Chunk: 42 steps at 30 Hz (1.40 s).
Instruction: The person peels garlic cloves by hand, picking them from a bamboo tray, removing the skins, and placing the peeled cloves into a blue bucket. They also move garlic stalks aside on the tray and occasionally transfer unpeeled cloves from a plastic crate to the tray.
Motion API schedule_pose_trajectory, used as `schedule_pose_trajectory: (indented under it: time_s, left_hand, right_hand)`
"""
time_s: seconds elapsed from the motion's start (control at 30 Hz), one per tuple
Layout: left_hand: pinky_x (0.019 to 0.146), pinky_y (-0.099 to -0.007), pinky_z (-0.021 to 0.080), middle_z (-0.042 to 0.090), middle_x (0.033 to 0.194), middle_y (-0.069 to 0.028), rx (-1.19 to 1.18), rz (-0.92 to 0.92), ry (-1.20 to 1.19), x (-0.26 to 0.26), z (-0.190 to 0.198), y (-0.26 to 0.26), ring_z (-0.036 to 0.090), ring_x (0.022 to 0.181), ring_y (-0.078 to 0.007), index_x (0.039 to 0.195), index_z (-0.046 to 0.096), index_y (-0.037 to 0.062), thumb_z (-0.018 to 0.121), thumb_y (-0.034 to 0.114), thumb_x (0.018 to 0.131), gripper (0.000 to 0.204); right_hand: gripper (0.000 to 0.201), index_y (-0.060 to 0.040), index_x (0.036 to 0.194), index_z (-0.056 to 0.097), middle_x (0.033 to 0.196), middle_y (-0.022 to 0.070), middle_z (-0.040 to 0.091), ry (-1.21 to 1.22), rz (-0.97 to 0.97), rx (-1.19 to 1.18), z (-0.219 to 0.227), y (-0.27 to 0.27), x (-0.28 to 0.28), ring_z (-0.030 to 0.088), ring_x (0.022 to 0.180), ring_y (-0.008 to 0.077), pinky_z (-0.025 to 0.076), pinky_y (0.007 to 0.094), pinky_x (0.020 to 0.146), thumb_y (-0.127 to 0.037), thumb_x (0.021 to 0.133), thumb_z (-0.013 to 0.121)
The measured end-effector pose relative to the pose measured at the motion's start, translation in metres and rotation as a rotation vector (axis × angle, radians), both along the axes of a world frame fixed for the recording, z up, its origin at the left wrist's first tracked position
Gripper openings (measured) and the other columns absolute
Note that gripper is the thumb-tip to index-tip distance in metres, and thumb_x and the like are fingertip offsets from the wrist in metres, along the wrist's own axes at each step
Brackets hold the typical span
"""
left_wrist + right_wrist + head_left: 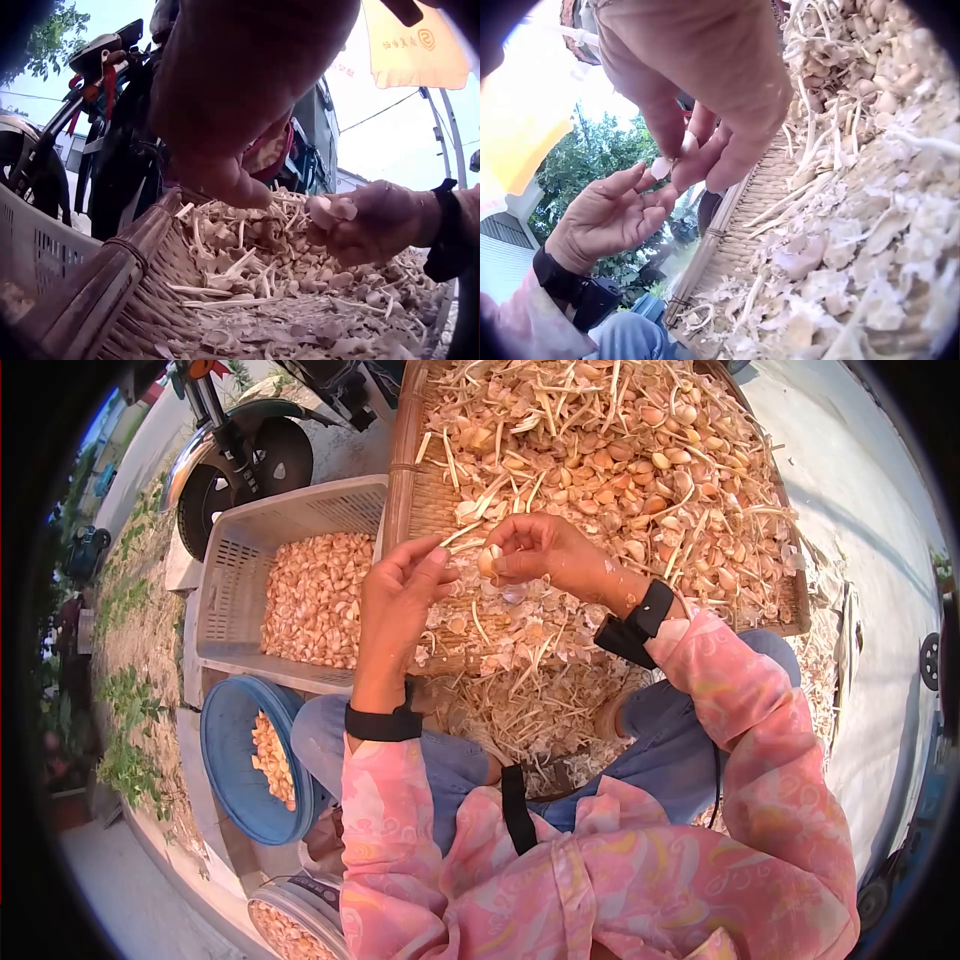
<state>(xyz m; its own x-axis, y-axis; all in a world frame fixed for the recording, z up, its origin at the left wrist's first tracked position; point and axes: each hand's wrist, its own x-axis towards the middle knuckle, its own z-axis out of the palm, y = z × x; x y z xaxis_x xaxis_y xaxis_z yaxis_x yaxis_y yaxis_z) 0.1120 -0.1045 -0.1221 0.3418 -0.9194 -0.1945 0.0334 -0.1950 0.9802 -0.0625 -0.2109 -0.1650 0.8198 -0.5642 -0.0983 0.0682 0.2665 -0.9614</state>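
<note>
Over the woven tray, the right hand pinches a pale garlic clove between thumb and fingers. In the left wrist view the clove shows at the fingertips of the right hand. Just left of it, the left hand hangs with loosely bent fingers and nothing visible in them. From the right wrist, the left hand appears palm up, its fingertips close to the clove; whether they touch it, I cannot tell. Garlic cloves, stems and papery skins cover the tray.
Left of the tray stand a pale plastic crate of cloves and a blue basin with peeled cloves. A round tub of cloves is at the lower left. Skins and stems lie between the legs. A wheel stands behind the crate.
</note>
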Motion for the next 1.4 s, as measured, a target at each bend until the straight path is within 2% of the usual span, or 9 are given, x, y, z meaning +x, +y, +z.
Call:
schedule_pose_trajectory:
  time_s: [0.03, 0.13, 0.4, 0.6, 0.67, 0.87, 0.93, 1.17, 1.4]
  left_hand:
    - [0.067, -0.0218, 0.049, 0.063, 0.091, -0.0068, 0.025, -0.125, -0.001, -0.012, -0.011, -0.005, 0.060, 0.074, -0.0112, 0.105, 0.058, -0.0003, 0.061, 0.018, 0.086, 0.027]
    - [0.056, -0.0205, 0.048, 0.063, 0.075, -0.0061, 0.006, -0.041, 0.003, -0.028, -0.025, -0.011, 0.059, 0.065, -0.0095, 0.088, 0.061, -0.0026, 0.065, 0.011, 0.082, 0.015]
    - [0.067, -0.0223, 0.051, 0.061, 0.087, -0.0049, -0.004, -0.049, 0.304, -0.035, -0.042, -0.011, 0.060, 0.076, -0.0110, 0.095, 0.055, 0.0037, 0.062, 0.011, 0.085, 0.014]
    - [0.069, -0.0232, 0.052, 0.061, 0.091, -0.0074, -0.087, -0.055, 0.506, -0.036, -0.049, -0.006, 0.060, 0.080, -0.0134, 0.097, 0.054, 0.0005, 0.055, 0.008, 0.089, 0.011]
    - [0.070, -0.0234, 0.053, 0.061, 0.092, -0.0084, -0.061, -0.059, 0.587, -0.029, -0.056, -0.001, 0.060, 0.080, -0.0142, 0.100, 0.053, -0.0010, 0.053, 0.007, 0.090, 0.014]
    - [0.078, -0.0274, 0.055, 0.053, 0.101, -0.0181, -0.143, -0.095, 1.412, -0.022, -0.074, 0.006, 0.057, 0.092, -0.0244, 0.116, 0.045, -0.0080, 0.049, 0.006, 0.091, 0.029]
    - [0.078, -0.0274, 0.055, 0.055, 0.100, -0.0173, -0.128, -0.113, 1.450, -0.028, -0.071, 0.008, 0.060, 0.088, -0.0223, 0.120, 0.041, -0.0094, 0.047, 0.011, 0.092, 0.035]
    - [0.081, -0.0310, 0.055, 0.056, 0.104, -0.0196, -0.049, -0.235, 1.430, -0.030, -0.067, 0.006, 0.060, 0.095, -0.0252, 0.123, 0.036, -0.0130, 0.041, 0.026, 0.096, 0.048]
    - [0.080, -0.0343, 0.055, 0.057, 0.101, -0.0177, 0.020, 0.027, 1.368, -0.031, -0.090, 0.010, 0.060, 0.093, -0.0263, 0.118, 0.043, -0.0074, 0.043, 0.022, 0.095, 0.037]
  right_hand:
    - [0.016, -0.0006, 0.094, 0.056, 0.082, 0.0048, 0.063, -0.008, -0.003, -0.028, -0.001, 0.001, 0.003, 0.063, 0.073, 0.0127, 0.050, 0.0232, 0.065, -0.007, 0.082, 0.063]
    - [0.010, 0.0016, 0.085, 0.058, 0.076, 0.0059, 0.063, 0.061, -0.029, -0.075, 0.002, 0.005, 0.000, 0.063, 0.067, 0.0121, 0.048, 0.0219, 0.059, -0.006, 0.080, 0.063]
    - [0.013, -0.0015, 0.079, 0.058, 0.067, 0.0073, 0.063, 0.254, -0.188, -0.647, 0.007, 0.015, -0.001, 0.063, 0.063, 0.0147, 0.048, 0.0253, 0.056, -0.011, 0.074, 0.065]
    - [0.012, -0.0020, 0.078, 0.055, 0.068, 0.0067, 0.064, 0.158, -0.145, -0.332, 0.003, 0.016, -0.006, 0.063, 0.064, 0.0127, 0.050, 0.0258, 0.056, -0.010, 0.078, 0.064]
    - [0.010, -0.0033, 0.085, 0.054, 0.075, 0.0054, 0.063, 0.108, -0.137, -0.025, 0.004, 0.015, -0.010, 0.063, 0.069, 0.0119, 0.052, 0.0241, 0.060, -0.009, 0.082, 0.062]
    - [0.013, -0.0064, 0.088, 0.055, 0.088, 0.0097, 0.066, -0.035, -0.211, 0.346, 0.006, 0.008, -0.012, 0.063, 0.068, 0.0111, 0.053, 0.0226, 0.062, -0.019, 0.086, 0.060]
    - [0.014, -0.0066, 0.089, 0.055, 0.089, 0.0112, 0.067, -0.041, -0.223, 0.387, 0.010, 0.008, -0.013, 0.063, 0.066, 0.0100, 0.052, 0.0224, 0.062, -0.020, 0.087, 0.058]
    - [0.017, -0.0070, 0.095, 0.054, 0.090, 0.0120, 0.067, 0.226, -0.162, 0.231, 0.009, 0.011, -0.005, 0.061, 0.061, 0.0073, 0.049, 0.0198, 0.056, -0.024, 0.090, 0.055]
    - [0.027, 0.0006, 0.089, 0.059, 0.074, 0.0057, 0.064, 0.238, -0.061, -0.259, -0.002, 0.020, 0.009, 0.059, 0.059, 0.0087, 0.046, 0.0230, 0.054, -0.027, 0.089, 0.056]
